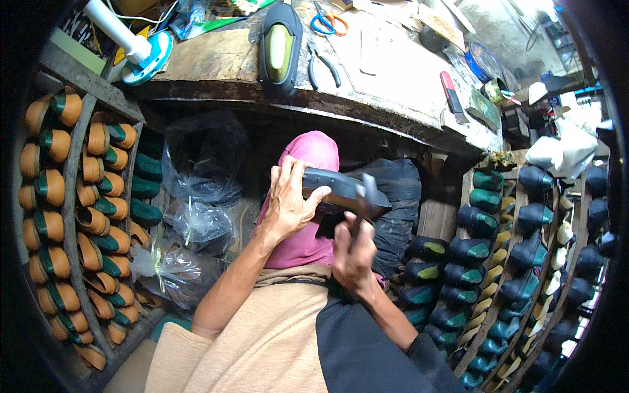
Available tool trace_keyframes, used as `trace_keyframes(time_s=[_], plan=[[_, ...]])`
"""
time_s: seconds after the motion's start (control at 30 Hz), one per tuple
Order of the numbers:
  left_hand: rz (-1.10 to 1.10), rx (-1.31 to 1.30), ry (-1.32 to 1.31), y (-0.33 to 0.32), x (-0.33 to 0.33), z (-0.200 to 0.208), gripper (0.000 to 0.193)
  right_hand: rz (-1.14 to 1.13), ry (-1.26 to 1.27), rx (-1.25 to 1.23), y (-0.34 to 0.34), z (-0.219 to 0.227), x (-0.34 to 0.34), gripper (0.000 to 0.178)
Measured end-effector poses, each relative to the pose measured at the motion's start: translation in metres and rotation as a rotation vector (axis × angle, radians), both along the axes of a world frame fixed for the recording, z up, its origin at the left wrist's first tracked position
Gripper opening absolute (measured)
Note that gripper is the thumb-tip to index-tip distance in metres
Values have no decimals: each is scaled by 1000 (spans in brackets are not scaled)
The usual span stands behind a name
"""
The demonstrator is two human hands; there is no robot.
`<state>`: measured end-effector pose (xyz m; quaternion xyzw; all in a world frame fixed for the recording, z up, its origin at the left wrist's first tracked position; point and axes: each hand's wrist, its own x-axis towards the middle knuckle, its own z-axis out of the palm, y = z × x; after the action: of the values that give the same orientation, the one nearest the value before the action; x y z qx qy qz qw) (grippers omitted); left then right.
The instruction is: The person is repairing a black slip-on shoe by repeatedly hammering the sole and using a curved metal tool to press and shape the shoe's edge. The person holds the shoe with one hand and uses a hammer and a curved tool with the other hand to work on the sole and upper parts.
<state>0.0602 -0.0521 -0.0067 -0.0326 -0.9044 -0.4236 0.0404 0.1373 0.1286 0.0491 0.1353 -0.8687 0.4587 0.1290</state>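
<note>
My left hand (288, 200) grips a black shoe (337, 185) by one end, thumb laid along its side. The shoe lies tilted across my lap, over a pink cloth (311, 145) that covers my leg. My right hand (356, 254) is closed round the handle of a hammer (369, 192). The hammer's head is smeared by motion and overlaps the shoe's right part, so I cannot tell whether they touch. The underside of the shoe is partly hidden by my hands.
Ahead, a workbench (393, 98) carries another black shoe with a green sole patch (280, 49), scissors (329, 23), pliers (324, 67) and a red-handled blade (452, 96). Racks of tan shoes (52, 187) stand left, with plastic bags (196, 223) beside them. Dark shoes (478, 221) fill racks at right.
</note>
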Motion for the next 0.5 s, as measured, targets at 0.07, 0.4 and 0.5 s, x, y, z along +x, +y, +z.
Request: trace_keyframes(time_s=[0.07,0.4,0.5], plan=[[-19,6,-2,0,0,0,56,0,-426,122,1,-11,-9,32],[-52,12,139,0,17,32,55,-162,-426,-293,32,-7,-36,11],[-64,236,105,-7,26,53,64,-295,-269,-32,79,2,-92,22]])
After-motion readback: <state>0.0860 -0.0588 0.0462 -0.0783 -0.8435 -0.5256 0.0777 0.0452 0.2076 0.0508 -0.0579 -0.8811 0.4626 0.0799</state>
